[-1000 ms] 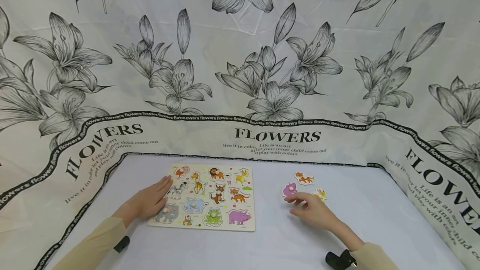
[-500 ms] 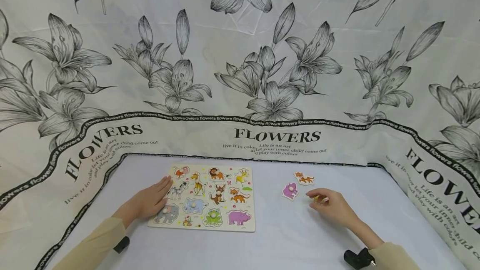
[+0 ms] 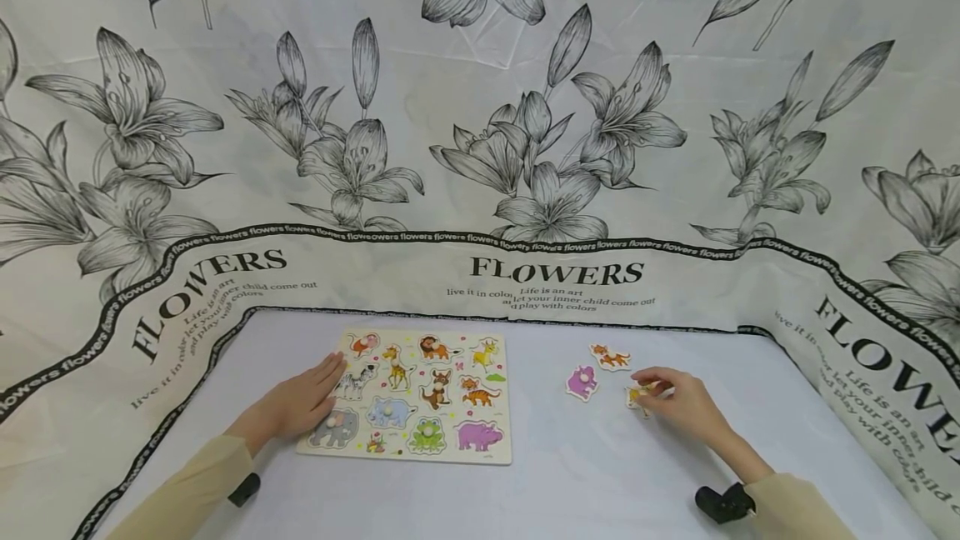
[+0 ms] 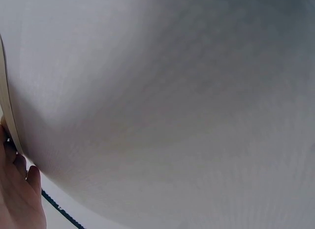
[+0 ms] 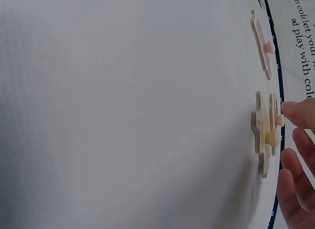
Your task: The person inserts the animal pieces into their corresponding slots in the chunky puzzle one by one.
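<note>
My left hand [image 3: 300, 398] rests with straight fingers on the left edge of a wooden animal puzzle board [image 3: 412, 450]. In the left wrist view its fingertips touch the side of the board [image 4: 7, 101]. My right hand [image 3: 682, 402] is over a small yellow animal puzzle piece [image 3: 633, 400], partly covering it. The right wrist view shows that piece's knob [image 5: 271, 138] beside the loosely bent fingers, which stand apart from it. A purple hippo piece [image 3: 581, 382] and an orange tiger piece [image 3: 611, 357] lie just left of and behind the yellow one.
A white cloth [image 3: 547, 490] covers the table. Behind it and at both sides hangs a flower-printed curtain [image 3: 405, 273] with a black border. A dark wrist camera [image 3: 723, 503] sits under the right wrist, another [image 3: 245, 490] under the left.
My right hand has moved right, from beside the purple hippo to the yellow piece, then slightly farther back and right, uncovering more of that piece. My left hand has stayed in place.
</note>
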A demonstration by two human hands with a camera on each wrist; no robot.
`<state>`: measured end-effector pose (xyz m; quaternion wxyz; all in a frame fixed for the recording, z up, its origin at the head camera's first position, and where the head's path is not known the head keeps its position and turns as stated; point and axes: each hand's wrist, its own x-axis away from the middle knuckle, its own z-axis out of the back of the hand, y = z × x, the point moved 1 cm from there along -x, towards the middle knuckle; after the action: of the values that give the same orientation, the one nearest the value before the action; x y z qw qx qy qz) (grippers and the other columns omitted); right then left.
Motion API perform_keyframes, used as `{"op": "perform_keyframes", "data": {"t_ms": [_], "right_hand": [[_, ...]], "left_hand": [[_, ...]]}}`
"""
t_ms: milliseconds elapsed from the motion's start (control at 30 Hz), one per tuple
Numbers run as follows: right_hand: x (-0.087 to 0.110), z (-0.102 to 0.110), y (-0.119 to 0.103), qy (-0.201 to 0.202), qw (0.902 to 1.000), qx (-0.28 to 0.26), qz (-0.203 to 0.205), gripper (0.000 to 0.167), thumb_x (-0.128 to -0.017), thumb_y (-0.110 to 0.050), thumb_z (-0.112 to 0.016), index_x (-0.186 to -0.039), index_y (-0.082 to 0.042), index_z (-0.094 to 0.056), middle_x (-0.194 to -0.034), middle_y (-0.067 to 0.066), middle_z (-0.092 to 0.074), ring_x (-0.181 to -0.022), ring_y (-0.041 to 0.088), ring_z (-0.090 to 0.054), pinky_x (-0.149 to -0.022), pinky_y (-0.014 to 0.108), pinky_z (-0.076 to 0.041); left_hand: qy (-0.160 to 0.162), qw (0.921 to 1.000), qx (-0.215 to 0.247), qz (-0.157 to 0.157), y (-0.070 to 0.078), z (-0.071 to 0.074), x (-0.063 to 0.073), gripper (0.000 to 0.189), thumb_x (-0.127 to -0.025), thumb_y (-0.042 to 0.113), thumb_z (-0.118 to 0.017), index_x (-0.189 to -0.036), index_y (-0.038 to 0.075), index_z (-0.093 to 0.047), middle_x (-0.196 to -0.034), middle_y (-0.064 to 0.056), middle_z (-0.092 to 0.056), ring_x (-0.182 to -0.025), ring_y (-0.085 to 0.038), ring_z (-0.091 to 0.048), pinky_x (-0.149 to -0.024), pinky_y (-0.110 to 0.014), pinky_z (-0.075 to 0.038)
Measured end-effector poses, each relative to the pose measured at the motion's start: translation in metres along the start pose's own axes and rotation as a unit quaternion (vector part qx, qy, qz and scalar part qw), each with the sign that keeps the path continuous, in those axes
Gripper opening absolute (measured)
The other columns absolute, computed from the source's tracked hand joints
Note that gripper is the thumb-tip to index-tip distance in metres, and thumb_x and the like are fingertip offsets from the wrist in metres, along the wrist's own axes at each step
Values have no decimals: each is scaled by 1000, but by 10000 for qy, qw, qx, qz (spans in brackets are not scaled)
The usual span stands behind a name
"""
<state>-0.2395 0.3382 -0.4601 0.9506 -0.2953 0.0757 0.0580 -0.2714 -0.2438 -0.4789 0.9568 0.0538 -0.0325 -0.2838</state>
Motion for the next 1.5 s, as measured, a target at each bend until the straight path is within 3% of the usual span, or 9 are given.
{"op": "perform_keyframes", "data": {"t_ms": [300, 933, 1500], "right_hand": [[1, 1, 12, -137, 9985, 53, -523, 38, -78, -18, -78, -111, -3, -68, -100, 11, -71, -83, 17, -61, -59, 21, -48], [-5, -2, 26, -443, 9973, -130, -572, 35, -80, -23, -77, -108, -2, -70, -89, 3, -71, -75, 8, -56, -60, 18, -47], [-5, -3, 25, -489, 9975, 131, -497, 26, -84, -18, -73, -104, -1, -72, -94, 8, -73, -81, 13, -63, -64, 20, -50]], "left_hand": [[2, 10000, -7, 17, 0, -1, 0, 57, -100, 24, -41, -147, -7, -29, -156, -23, -26, -144, -39, -27, -115, -50, -32], [73, 9999, -59, -57, 1, 2, 1, 57, -100, 24, -41, -146, -7, -30, -155, -24, -27, -143, -40, -28, -115, -50, -32], [44, 9999, -115, -56, 3, 4, 3, 57, -101, 26, -41, -146, -7, -31, -155, -23, -27, -143, -40, -28, -115, -50, -33]]}}
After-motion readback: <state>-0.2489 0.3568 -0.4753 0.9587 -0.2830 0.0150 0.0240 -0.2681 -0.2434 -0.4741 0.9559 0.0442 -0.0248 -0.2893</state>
